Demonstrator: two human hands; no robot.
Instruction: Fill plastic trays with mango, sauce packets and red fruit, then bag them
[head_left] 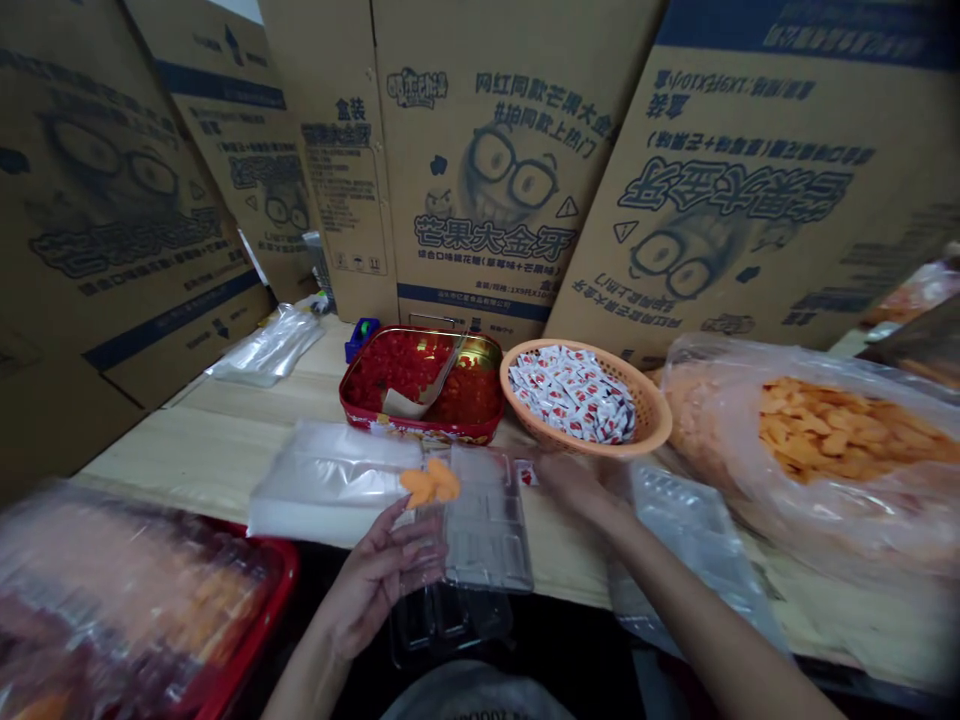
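Observation:
A clear plastic tray (487, 530) lies at the table's front edge, with orange pieces (430, 483) in its upper left part. My left hand (386, 565) grips the tray's left side, its fingers bent around the edge. Blurred by motion, my right hand (574, 488) is low over the table below the orange basket (656, 425); its fingers cannot be made out. Just left of it lies a small red and white packet (527, 473). White printed packets (574, 395) fill the basket.
A red tin (420, 430) holds red bits and a scoop. Clear bags (322, 480) lie left of the tray. At the right are a large bag of orange pieces (840, 425) and more clear trays (686, 530). Cardboard boxes (480, 130) stand behind; a red crate (281, 580) is front left.

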